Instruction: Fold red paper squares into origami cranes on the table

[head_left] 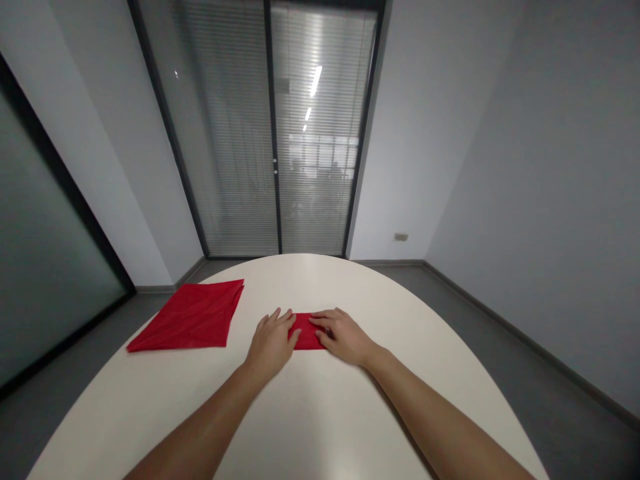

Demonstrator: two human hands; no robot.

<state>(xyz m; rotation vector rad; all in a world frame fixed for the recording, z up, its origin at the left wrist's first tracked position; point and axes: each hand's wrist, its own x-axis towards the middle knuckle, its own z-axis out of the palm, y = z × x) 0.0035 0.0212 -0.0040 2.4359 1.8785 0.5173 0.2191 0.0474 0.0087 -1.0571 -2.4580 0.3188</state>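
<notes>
A small folded red cloth [306, 332] lies on the white round table [320, 413], mostly covered by both hands. My left hand [271, 341] rests flat on its left end with fingers stretched out. My right hand [341, 335] lies flat on its right end, fingers pointing left across the cloth. A larger red cloth [193, 317], folded flat into a square, lies on the table to the far left, apart from both hands.
The table's curved edge runs close behind the cloths. Beyond it are a grey floor, a glass sliding door with blinds [273, 133], a dark glass partition at left and a grey wall at right.
</notes>
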